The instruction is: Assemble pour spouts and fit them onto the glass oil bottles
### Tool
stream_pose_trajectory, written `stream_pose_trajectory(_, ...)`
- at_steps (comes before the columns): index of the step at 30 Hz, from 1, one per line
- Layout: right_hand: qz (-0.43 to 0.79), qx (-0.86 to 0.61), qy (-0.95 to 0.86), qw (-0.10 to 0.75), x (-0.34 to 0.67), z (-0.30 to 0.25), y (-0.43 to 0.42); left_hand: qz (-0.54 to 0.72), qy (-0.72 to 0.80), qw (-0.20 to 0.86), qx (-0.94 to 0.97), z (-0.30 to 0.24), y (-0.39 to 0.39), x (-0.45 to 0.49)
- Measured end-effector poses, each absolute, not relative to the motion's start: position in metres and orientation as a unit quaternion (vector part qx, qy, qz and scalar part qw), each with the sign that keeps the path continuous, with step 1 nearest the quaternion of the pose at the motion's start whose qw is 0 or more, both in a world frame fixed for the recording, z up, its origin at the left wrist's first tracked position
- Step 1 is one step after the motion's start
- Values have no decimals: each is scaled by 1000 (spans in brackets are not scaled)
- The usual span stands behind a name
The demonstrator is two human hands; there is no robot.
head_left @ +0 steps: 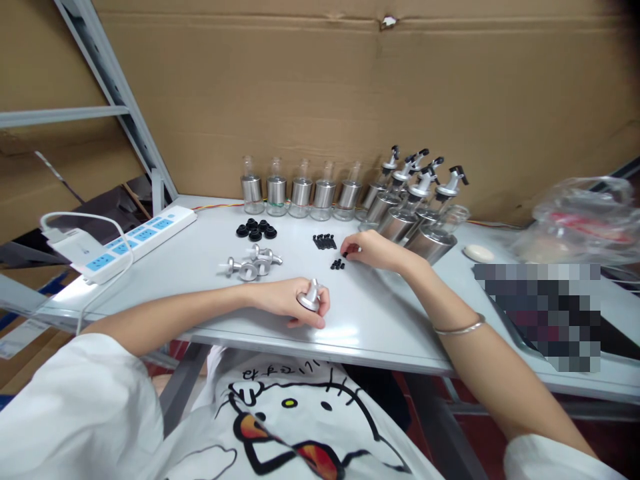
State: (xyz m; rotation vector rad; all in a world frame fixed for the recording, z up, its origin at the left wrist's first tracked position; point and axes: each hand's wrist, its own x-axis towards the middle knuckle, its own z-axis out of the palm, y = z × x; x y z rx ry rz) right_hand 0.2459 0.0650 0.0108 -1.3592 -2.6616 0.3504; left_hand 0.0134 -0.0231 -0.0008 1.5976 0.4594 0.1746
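Observation:
My left hand [295, 303] rests on the white table [380, 320] near its front edge, fingers wrapped round a silver pourer cap [310, 297] with its spout up. My right hand [370, 250] reaches farther in, fingertips pinched at a small black piece [346, 253] beside a little heap of black plugs [337, 265]. A second heap of black plugs [325, 241] lies just beyond. Several loose silver pourer caps [253, 263] lie left of centre, with black rubber rings [256, 230] behind them.
A row of glass bottles with steel sleeves [300, 193] stands along the cardboard wall. Finished bottles with pourers [417, 207] cluster at the right. A power strip [135, 240] lies at the left, a plastic bag [580, 220] and a small white oval [479, 253] at the right.

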Motion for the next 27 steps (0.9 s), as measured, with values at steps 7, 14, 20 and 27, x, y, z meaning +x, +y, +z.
stream_pose_trajectory(7, 122, -443, -887, 49, 243, 11, 62, 77, 210, 672, 706, -2, -22, 13)
stream_pose_trajectory(14, 134, -417, -898, 50, 235, 16, 52, 75, 211, 675, 703, -2, -23, 13)
stream_pose_trajectory(20, 138, -420, -896, 52, 235, 15, 50, 75, 206, 678, 702, -3, -22, 13)
stream_pose_trajectory(27, 123, -409, -900, 81, 233, 13, 52, 77, 207, 676, 703, -2, -23, 13)
